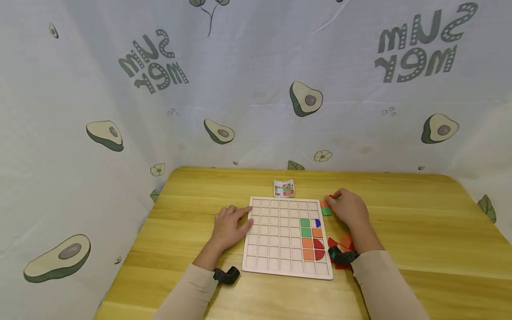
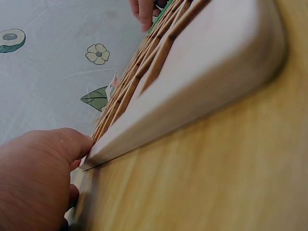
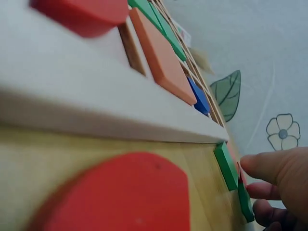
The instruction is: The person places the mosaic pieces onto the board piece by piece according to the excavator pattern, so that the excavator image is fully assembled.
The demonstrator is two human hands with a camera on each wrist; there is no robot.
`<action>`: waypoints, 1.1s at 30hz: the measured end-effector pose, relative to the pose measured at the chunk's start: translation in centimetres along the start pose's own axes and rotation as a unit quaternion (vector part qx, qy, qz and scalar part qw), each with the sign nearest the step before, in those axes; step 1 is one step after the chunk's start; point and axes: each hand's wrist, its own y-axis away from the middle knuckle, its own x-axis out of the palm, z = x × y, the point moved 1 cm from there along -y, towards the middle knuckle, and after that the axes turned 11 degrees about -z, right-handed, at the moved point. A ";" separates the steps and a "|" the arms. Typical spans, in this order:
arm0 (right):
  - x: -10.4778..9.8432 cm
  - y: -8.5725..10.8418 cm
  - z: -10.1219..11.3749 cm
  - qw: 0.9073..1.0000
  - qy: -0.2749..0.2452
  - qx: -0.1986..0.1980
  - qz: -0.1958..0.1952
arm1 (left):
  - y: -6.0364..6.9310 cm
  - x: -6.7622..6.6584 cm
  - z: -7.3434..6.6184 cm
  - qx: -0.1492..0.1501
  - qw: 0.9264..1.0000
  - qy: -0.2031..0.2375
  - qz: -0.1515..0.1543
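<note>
A square wooden grid board point(image 1: 276, 271) lies on the table. My left hand point(image 1: 230, 226) rests at its left side, index finger and thumb touching the edge; the left wrist view shows the thumb point(image 2: 72, 144) against the rim. Beyond the board's upper right edge, my right hand point(image 1: 350, 209) touches a small group of tiles. An orange tile point(image 1: 324, 204) and a green tile point(image 1: 326, 211) show beside it. In the right wrist view its thumb point(image 3: 262, 163) meets a thin red piece between green tiles point(image 3: 226, 166); whether it pinches one is unclear.
Green tiles point(image 1: 305, 222), orange tiles point(image 1: 308, 254), red rounded pieces point(image 1: 318, 244) and a blue piece point(image 1: 318, 223) sit in the board's right columns. More red and orange pieces point(image 1: 333, 242) lie beside the right forearm. A patterned card point(image 1: 284, 188) stands behind the board.
</note>
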 end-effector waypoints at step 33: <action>-0.9 -2.1 -0.4 0.989 -0.011 -0.104 0.103 | 0.0 0.1 0.1 0.001 1.000 0.004 -0.005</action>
